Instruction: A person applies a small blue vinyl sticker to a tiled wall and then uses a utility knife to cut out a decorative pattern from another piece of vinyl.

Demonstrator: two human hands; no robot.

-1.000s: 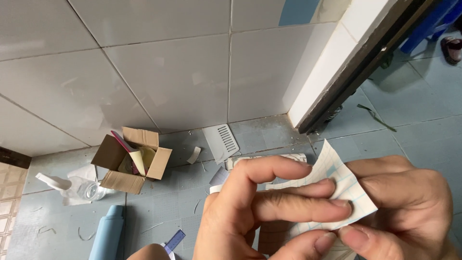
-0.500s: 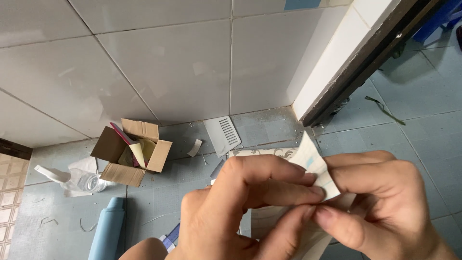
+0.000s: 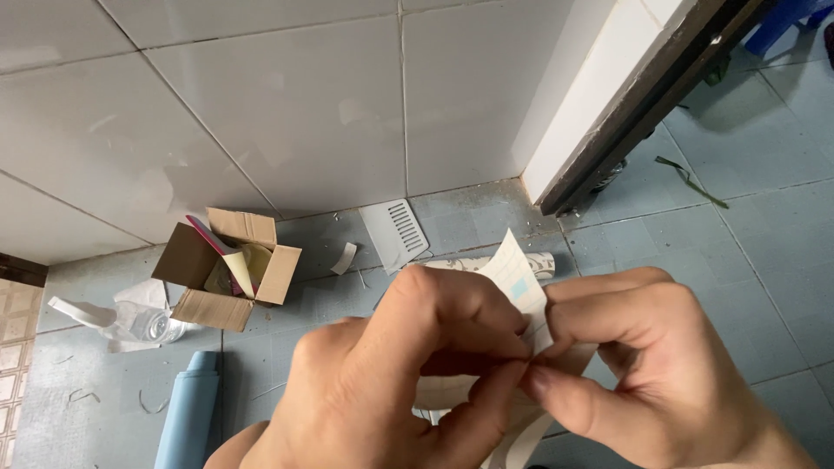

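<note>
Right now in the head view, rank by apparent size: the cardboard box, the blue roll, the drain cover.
1. Cardboard box
2. Blue roll, though cut off by the frame edge, so unsure against the box
3. Drain cover

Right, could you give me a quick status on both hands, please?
Left hand and right hand both pinching white paper strip. Open cardboard box on floor behind, apart. Nothing obstructing.

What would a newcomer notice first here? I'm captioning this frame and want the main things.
Front and centre, the left hand and right hand pinch a white sheet with a grid backing between their fingertips. Behind them on the blue tiled floor sits an open cardboard box, with a light blue roll at lower left.
</note>
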